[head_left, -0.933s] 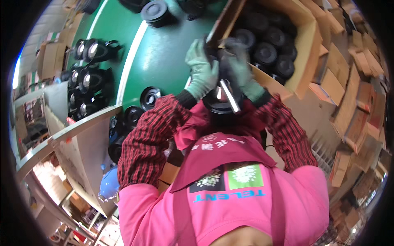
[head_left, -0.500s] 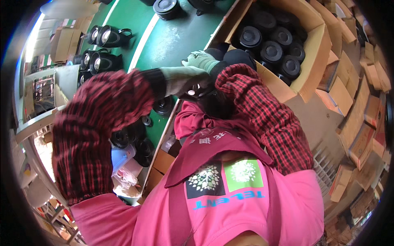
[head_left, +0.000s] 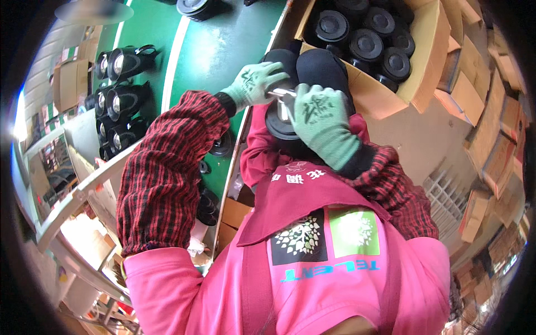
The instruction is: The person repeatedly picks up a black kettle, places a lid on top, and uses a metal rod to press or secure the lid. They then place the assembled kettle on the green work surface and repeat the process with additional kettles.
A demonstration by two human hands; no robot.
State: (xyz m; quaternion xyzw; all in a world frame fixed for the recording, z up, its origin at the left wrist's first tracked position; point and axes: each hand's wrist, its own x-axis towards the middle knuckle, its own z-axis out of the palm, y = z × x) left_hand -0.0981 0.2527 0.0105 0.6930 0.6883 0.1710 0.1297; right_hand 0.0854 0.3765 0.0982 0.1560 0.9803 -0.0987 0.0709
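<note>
Over my lap, a round black piece (head_left: 277, 124) with a wide rim shows under my hands, a shiny silver metal part standing up from its middle. My right hand (head_left: 324, 118), in a pale green work glove with dark print, is closed around the silver part (head_left: 283, 110) from the right. From the left, my gloved left hand (head_left: 254, 84) has its fingers bent and pressed to the top end of the same silver part. My fingers hide much of it, and the lower side of the black piece is out of sight.
An open cardboard box (head_left: 429, 61) full of round black pieces (head_left: 367, 43) stands at the far right. On the green table (head_left: 209, 61) sit several black handled vessels (head_left: 124, 62) with shiny insides, and another black round piece (head_left: 194, 8). Flattened cartons (head_left: 472, 89) lie at right.
My hands, earlier close together with the left forearm across the front, have come apart. The right hand has moved nearer my body onto the silver part, and the black piece's rim now shows.
</note>
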